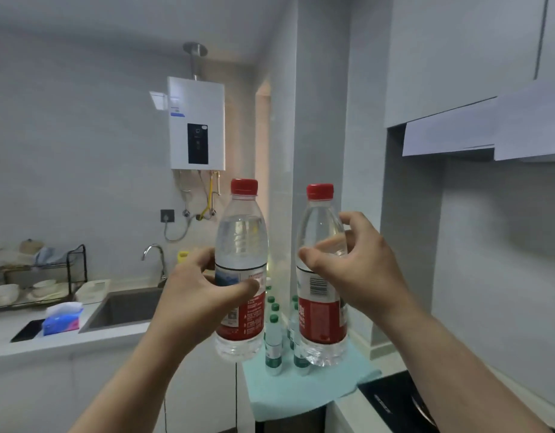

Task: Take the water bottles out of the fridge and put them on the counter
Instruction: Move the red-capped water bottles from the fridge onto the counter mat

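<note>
Red-capped clear bottles, one per hand.

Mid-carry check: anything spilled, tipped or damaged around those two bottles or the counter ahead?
Nothing stands out. The left hand and right hand each hold a capped, upright red-label bottle. The green-capped bottles stand upright on the teal mat; no spill visible.
</note>
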### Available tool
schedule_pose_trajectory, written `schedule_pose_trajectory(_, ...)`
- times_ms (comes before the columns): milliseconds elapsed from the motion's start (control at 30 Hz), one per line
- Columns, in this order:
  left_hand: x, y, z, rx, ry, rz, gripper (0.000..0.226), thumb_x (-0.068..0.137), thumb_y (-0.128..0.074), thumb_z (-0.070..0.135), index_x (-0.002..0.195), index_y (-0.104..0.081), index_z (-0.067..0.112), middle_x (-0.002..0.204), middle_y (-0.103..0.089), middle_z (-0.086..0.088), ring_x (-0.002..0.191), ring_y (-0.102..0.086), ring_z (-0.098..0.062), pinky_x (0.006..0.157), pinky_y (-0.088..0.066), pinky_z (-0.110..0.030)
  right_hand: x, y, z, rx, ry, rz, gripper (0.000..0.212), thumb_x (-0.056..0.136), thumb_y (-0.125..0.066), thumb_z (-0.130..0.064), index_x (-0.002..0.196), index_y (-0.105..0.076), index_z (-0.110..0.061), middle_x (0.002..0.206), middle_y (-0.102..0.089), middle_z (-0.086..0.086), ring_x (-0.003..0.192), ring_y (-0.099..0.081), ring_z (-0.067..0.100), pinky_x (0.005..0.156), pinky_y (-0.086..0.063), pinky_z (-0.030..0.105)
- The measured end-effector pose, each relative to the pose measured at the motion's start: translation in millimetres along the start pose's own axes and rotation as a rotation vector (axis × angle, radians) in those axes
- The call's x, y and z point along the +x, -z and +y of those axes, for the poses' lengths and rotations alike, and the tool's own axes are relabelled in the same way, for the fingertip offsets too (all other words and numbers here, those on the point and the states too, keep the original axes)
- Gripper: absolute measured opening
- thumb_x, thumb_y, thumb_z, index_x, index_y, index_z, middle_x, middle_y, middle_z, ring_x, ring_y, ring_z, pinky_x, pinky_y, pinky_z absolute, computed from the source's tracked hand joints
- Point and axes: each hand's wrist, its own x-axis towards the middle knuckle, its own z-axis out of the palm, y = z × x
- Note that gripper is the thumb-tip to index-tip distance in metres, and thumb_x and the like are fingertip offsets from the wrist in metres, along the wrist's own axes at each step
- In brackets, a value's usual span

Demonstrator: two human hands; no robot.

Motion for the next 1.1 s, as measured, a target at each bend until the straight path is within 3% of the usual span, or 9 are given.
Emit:
schedule_pose_trajectory(133, 55.8, -31.8, -42.3, -0.048, 0.015, -0.032, 0.052, 0.048, -0.081, 0.037, 0.099, -0.067, 0.033, 0.088, -0.075, 0.016, 0.077, -0.072, -0.003, 0.066, -0.055, -0.029, 38.1, -17.6, 52.3, -0.060, -0.061, 0.052, 0.069, 0.054, -0.070, -0.068, 0.114, -0.049, -0.040, 0.097, -0.069, -0.009, 0.086, -0.066, 0.003, 0.066, -0.055, 0.026)
schedule_pose_trajectory(267, 111.6, -60.4, -82.2, -0.079, 0.037, -0.063, 0.046, 0.056, -0.087, 0.026, 0.098, -0.069, 0.030, 0.087, -0.076, 0.008, 0.080, -0.073, -0.011, 0.072, -0.058, -0.036, 75.2, -36.3, 97.3, -0.128, -0.142, 0.077, 0.072, 0.054, -0.070, -0.069, 0.117, -0.047, -0.042, 0.100, -0.068, -0.010, 0.089, -0.066, 0.006, 0.073, -0.059, 0.036)
schedule_pose_trajectory(433, 163.6, -103.2, -123.8, -0.109, 0.063, -0.098, 0.046, 0.049, -0.080, 0.037, 0.092, -0.067, 0.033, 0.084, -0.075, 0.016, 0.075, -0.071, -0.003, 0.067, -0.056, -0.031, 107.8, -43.8, 152.6, -0.185, -0.207, 0.083, 0.058, 0.052, -0.070, -0.067, 0.102, -0.047, -0.048, 0.098, -0.067, -0.009, 0.087, -0.066, 0.008, 0.073, -0.059, 0.038)
schedule_pose_trajectory(633, 204.0, -163.4, -172.3, -0.091, 0.116, -0.109, 0.047, 0.048, -0.079, 0.042, 0.092, -0.062, 0.038, 0.085, -0.072, 0.017, 0.077, -0.068, 0.000, 0.062, -0.049, -0.023, 134.8, -36.5, 229.2, -0.198, -0.282, 0.094, 0.056, 0.052, -0.072, -0.065, 0.100, -0.050, -0.046, 0.097, -0.068, -0.012, 0.087, -0.066, 0.004, 0.069, -0.055, 0.031)
schedule_pose_trajectory(767, 224.3, -213.8, -207.8, -0.077, 0.150, -0.132, 0.055, 0.051, -0.083, 0.043, 0.101, -0.060, 0.046, 0.090, -0.070, 0.022, 0.082, -0.066, 0.002, 0.065, -0.049, -0.023, 154.8, -32.7, 292.5, -0.186, -0.330, 0.101, 0.050, 0.051, -0.073, -0.064, 0.093, -0.047, -0.058, 0.091, -0.068, -0.016, 0.079, -0.066, -0.002, 0.061, -0.050, 0.021)
schedule_pose_trajectory(900, 242.3, -280.2, -250.5, -0.034, 0.208, -0.089, 0.046, 0.051, -0.081, 0.041, 0.090, -0.060, 0.054, 0.082, -0.071, 0.024, 0.080, -0.066, 0.001, 0.067, -0.053, -0.028, 174.9, -31.4, 375.1, -0.156, -0.401, 0.077, 0.053, 0.051, -0.076, -0.061, 0.096, -0.047, -0.055, 0.086, -0.068, -0.024, 0.077, -0.065, -0.008, 0.063, -0.053, 0.023)
schedule_pose_trajectory(1000, 254.6, -335.0, -290.4, 0.016, 0.294, -0.035, 0.044, 0.054, -0.082, 0.036, 0.091, -0.059, 0.040, 0.084, -0.069, 0.016, 0.082, -0.064, -0.004, 0.064, -0.053, -0.031, 187.4, -33.6, 444.4, -0.161, -0.467, 0.024, 0.057, 0.053, -0.076, -0.059, 0.101, -0.046, -0.050, 0.087, -0.067, -0.023, 0.079, -0.065, -0.004, 0.063, -0.052, 0.023)
schedule_pose_trajectory(1100, 264.9, -386.2, -338.9, 0.043, 0.387, -0.018, 0.050, 0.055, -0.078, 0.028, 0.104, -0.066, 0.027, 0.093, -0.073, 0.006, 0.086, -0.068, -0.012, 0.075, -0.058, -0.041, 194.4, -42.5, 512.0, -0.170, -0.525, -0.027, 0.057, 0.054, -0.075, -0.056, 0.100, -0.042, -0.052, 0.090, -0.061, -0.026, 0.080, -0.060, -0.009, 0.058, -0.045, 0.014)
